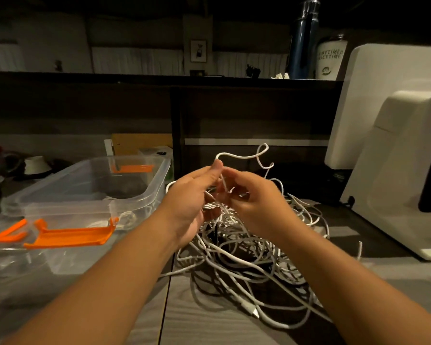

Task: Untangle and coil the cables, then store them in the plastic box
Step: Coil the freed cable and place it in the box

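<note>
Head view, left hand (pixel 194 205) and right hand (pixel 256 205) pinching white cable (pixel 234 155) — its ends lost in tangle (pixel 234 257) below

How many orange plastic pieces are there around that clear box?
3. The far clip sits at the far end of the clear box, the near clip at its near end, and the third orange piece lies just left of that. More could be hidden.

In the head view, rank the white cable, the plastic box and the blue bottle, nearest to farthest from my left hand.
1. white cable, pinched by the left hand itself.
2. plastic box, just to the hand's left.
3. blue bottle, far back, upper right.
</note>
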`<action>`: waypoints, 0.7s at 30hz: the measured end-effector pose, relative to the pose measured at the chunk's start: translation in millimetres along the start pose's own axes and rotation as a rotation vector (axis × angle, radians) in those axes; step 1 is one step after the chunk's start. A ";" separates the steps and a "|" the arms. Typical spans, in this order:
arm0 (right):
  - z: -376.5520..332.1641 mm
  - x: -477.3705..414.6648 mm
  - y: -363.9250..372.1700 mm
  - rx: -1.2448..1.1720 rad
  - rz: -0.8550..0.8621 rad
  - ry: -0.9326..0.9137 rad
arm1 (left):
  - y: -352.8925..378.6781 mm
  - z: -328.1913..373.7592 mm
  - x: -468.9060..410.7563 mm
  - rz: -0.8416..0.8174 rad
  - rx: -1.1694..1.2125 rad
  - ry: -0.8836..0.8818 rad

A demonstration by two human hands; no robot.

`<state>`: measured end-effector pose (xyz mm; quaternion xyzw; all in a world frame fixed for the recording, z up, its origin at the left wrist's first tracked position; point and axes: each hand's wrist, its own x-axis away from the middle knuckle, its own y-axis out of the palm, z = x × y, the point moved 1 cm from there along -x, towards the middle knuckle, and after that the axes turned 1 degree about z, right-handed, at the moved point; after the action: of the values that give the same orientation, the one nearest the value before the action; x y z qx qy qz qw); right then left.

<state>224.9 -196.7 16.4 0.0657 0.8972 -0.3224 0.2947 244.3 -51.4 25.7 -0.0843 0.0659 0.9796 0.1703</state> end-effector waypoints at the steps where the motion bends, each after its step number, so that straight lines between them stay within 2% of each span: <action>1: -0.3 0.3 -2.2 -0.049 0.058 0.023 | 1.3 -0.2 0.5 -0.001 -0.017 0.005; 4: -0.7 -2.4 -14.0 -0.349 0.261 0.144 | 1.9 -0.7 -1.9 0.044 -0.056 0.068; 6: -1.2 -5.3 -23.0 -0.684 0.326 0.275 | -3.3 -5.9 -6.2 0.090 -0.234 0.133; 8: -5.8 -7.0 -28.6 -1.014 0.296 0.384 | -4.2 -11.1 -8.1 0.078 -0.442 0.184; 10: -10.5 -6.2 -29.5 -1.213 0.231 0.443 | -1.2 -15.0 -8.3 0.048 -0.518 0.224; 15: -15.3 -6.6 -28.1 -1.413 0.152 0.402 | 1.6 -16.0 -11.7 0.081 -0.545 0.338; 17: -9.7 -8.9 -29.5 -1.249 0.148 0.334 | -0.3 -14.5 -11.4 0.118 -0.474 0.372; 18: -6.5 -9.2 -29.2 -0.996 0.134 0.292 | -1.2 -12.3 -10.4 0.136 -0.420 0.389; 21: 2.9 -6.1 -20.1 0.036 0.010 0.120 | -4.1 -8.3 -9.0 0.205 -0.366 0.464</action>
<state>225.1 -213.8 28.9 0.0946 0.9070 -0.3323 0.2408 255.3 -51.8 18.9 -0.3279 -0.0663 0.9418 0.0331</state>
